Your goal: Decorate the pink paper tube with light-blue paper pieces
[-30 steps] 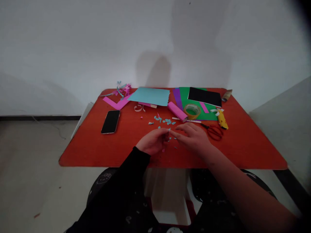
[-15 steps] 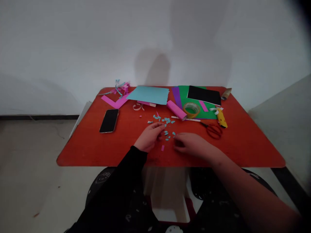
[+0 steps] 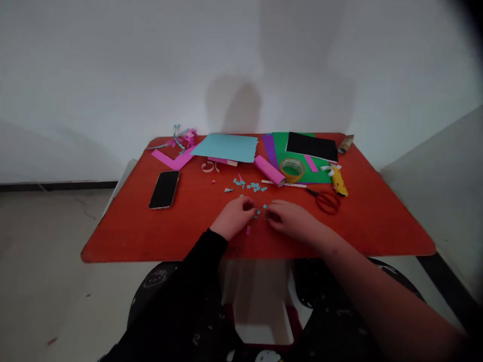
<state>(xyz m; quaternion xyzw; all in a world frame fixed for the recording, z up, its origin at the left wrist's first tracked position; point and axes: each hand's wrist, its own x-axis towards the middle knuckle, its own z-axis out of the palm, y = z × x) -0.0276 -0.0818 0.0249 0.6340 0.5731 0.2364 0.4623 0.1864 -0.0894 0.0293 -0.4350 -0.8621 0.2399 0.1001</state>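
Note:
Small light-blue paper pieces (image 3: 255, 186), many of them oval, lie scattered over the middle of the red table (image 3: 196, 229). My left hand (image 3: 234, 216) is low over the nearer pieces, its fingers curled in and its thumb bent toward them; whatever is between the fingertips is too small to make out. Facing it from the right is my right hand (image 3: 289, 217), also closed, with its fingertips beside a blue scrap (image 3: 264, 206). A small gap separates the two hands. Just below the left fingertips lies a small pink paper strip (image 3: 248, 230).
A phone (image 3: 164, 189) lies at left. Behind the hands are a blue sheet (image 3: 226, 147), a pink roll (image 3: 269, 171), a tape roll (image 3: 292, 170), and a white pen (image 3: 294, 185). Scissors (image 3: 326, 201) and a yellow roll (image 3: 338, 181) are at right. A wall (image 3: 151, 65) stands behind.
My left hand has drawn slightly nearer to me, off the upper blue pieces. My right hand has shifted a little up toward the scraps. The whole view has slid slightly left.

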